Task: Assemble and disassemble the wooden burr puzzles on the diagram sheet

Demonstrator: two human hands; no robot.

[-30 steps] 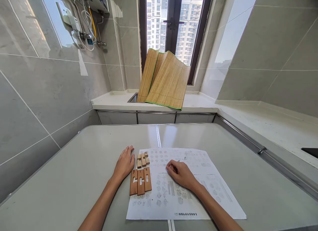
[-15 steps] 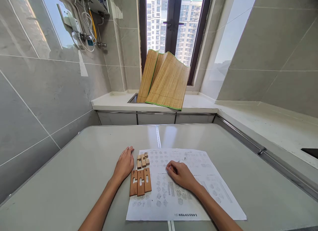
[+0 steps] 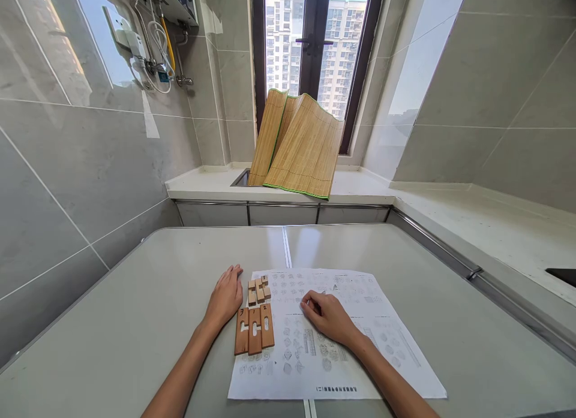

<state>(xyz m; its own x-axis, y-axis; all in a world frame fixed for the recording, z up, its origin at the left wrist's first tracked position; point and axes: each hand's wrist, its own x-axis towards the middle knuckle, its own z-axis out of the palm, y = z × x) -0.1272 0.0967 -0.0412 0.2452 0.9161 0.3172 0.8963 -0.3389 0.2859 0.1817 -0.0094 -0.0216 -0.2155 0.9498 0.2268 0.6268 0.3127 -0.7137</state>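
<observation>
Resting unchanged | left hand (image 3: 225,295) beside wooden pieces (image 3: 255,333), grip open | right hand (image 3: 328,314) atop paper (image 3: 261,385), grip closed

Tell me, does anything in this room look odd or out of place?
The bamboo mat looks odd: it stands loosely folded on the white counter, leaning askew before the window, partly over a recessed opening. Nothing on the table looks spilled.

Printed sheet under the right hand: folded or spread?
Spread. The sheet lies flat on the table, printing up, extending past both sides of the right hand.
</observation>
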